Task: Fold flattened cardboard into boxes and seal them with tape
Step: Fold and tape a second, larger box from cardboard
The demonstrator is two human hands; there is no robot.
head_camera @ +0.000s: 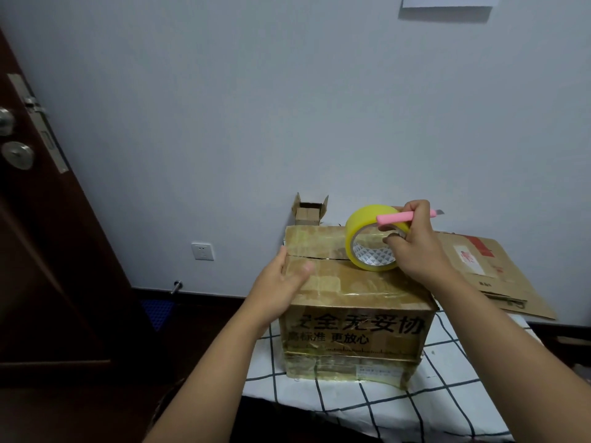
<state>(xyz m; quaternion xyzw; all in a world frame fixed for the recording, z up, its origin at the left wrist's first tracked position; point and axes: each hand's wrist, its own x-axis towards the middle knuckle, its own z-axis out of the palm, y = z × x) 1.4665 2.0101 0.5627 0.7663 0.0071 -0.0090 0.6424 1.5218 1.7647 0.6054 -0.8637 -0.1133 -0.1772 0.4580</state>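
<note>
Near edge of the table (367, 410), under a white cloth with a dark grid: the cardboard box (355, 318) stands closed, its printed face flush with the cloth's front left corner. Old glossy tape bands wrap the lower part and cross the top. The flaps meet in a seam running left to right across the lid; the seam looks slightly gapped, not yet sealed.

Left hand (281, 286): fingers straight, palm against the box's upper left edge, thumb lying on the top flap. Pressing, not gripping.

Right hand (412, 244): fingers hooked through the core of the yellow tape roll (372, 241), which stands on edge on the lid, just behind the seam. The same hand pinches a pink utility knife (406, 216), blade tip pointing right, away from the body.

Handling, by judgement: the box looks empty or light, stiff at corners, springy at the flaps, so it probably needs the left palm holding the flap down while tape is drawn. Old tape makes the lid slick. Roll is rigid; best held through the core.

Farther back: a small open carton (309, 210) behind the box at the wall, and a flattened cardboard sheet (486, 273) overhanging the table's far right corner.
</note>
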